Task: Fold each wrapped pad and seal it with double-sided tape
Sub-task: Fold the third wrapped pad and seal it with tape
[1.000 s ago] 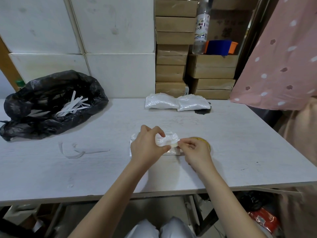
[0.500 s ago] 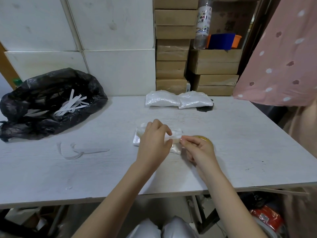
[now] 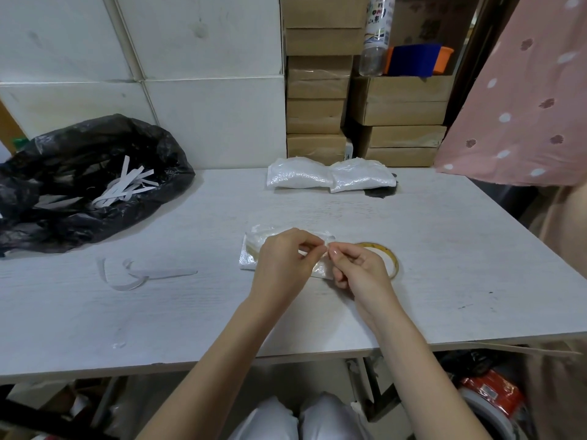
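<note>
A wrapped pad [image 3: 252, 252] in clear plastic lies flat on the white table [image 3: 444, 249], partly hidden under my hands. My left hand [image 3: 286, 258] hovers over its middle, thumb and forefinger pinching a small whitish strip, probably tape or its liner. My right hand [image 3: 359, 268] meets it fingertip to fingertip and pinches the same strip. A roll of double-sided tape [image 3: 392, 257] lies flat just right of the pad, half covered by my right hand. Two more wrapped pads [image 3: 327, 177] sit side by side at the table's far edge.
A black bin bag [image 3: 85, 179] holding white paper strips slumps at the far left. Loose curled strips [image 3: 133, 276] lie on the table left of the pad. Stacked cardboard boxes [image 3: 317, 90] stand behind the table. A pink dotted cloth [image 3: 524, 106] hangs at right.
My left hand held the pad folded a second ago; the pad now lies flatter on the table. Both hands have come together above it, pinching a small strip between the fingertips.
</note>
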A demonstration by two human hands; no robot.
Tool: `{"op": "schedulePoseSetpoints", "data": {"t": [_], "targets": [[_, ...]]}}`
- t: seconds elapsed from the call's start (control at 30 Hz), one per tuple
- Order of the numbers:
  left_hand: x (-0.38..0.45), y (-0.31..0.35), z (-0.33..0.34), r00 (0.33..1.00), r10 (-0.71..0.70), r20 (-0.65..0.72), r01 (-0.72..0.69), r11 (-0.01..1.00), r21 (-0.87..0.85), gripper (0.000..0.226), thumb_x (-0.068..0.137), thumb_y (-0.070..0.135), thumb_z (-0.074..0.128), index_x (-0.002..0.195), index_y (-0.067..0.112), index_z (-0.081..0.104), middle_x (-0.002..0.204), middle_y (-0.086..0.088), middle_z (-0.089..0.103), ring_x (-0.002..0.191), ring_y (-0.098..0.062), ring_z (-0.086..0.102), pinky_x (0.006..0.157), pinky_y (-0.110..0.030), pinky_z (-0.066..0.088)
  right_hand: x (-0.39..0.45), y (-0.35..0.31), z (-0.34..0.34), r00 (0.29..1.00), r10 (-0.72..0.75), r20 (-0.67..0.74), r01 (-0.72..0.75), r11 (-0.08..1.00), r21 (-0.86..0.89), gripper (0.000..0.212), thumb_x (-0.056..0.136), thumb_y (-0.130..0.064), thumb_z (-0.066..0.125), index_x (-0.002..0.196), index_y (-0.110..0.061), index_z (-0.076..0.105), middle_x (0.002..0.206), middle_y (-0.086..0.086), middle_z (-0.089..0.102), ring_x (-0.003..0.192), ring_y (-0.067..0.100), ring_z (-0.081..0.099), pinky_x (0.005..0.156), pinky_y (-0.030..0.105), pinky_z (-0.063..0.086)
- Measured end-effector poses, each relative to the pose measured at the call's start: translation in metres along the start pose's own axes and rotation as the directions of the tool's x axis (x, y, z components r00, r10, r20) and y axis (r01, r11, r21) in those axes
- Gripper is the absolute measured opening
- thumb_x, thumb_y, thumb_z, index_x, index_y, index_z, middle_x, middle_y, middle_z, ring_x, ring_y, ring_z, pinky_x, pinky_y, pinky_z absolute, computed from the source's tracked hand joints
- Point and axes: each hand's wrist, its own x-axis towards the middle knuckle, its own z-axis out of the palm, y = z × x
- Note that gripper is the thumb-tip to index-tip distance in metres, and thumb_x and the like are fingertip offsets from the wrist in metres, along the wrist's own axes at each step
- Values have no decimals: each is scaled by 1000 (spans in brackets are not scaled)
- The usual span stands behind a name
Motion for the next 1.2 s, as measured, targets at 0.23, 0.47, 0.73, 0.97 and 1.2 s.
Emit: {"op": "schedulePoseSetpoints", "data": {"t": [0.23, 0.47, 0.73, 0.97, 1.2], "targets": [[0, 2, -2, 998, -62, 24, 61, 997, 43, 10, 80, 16, 66, 79, 11, 75, 78, 3, 74, 76, -8, 68, 75, -25, 52, 3, 8, 1, 994, -112, -2, 110, 981, -163, 19, 92, -2, 53, 78, -10, 62, 43, -9, 50, 39, 0, 43, 39, 12, 34], [13, 12, -2, 990, -119, 80, 97, 968, 233, 29, 76, 30, 67, 66, 3, 71, 69, -16, 68, 59, -18, 48, 59, -36, 45, 7, 15, -1, 988, -154, 34, 156, 923, -353, 19, 93, 1, 46, 85, -5, 62, 54, -4, 54, 42, 0, 44, 45, 13, 34], [13, 19, -5, 983, -162, 88, 121, 925, 359, 25, 73, 30, 66, 62, 8, 72, 62, -10, 68, 68, -26, 62, 58, -32, 47, 7, 17, -2, 994, -49, 99, 76, 954, -291, 21, 95, 1, 42, 86, -6, 60, 66, 8, 57, 45, 8, 48, 46, 21, 42], [12, 16, -8, 984, -156, 87, 116, 929, 353, 19, 72, 30, 67, 66, 14, 74, 71, -6, 71, 72, -21, 62, 59, -27, 44, 8, 18, -1, 995, -42, 95, 69, 949, -307, 18, 96, 0, 43, 90, 0, 60, 68, 8, 60, 45, 8, 53, 52, 24, 50], [13, -9, -19, 954, -204, 218, 193, 979, 70, 12, 73, 19, 68, 64, 23, 73, 47, 15, 60, 55, -2, 54, 63, -26, 45, 6, 16, -2, 995, -43, 88, 69, 944, -323, 15, 96, -6, 47, 88, -6, 59, 68, 5, 63, 45, 13, 56, 55, 28, 51]]}}
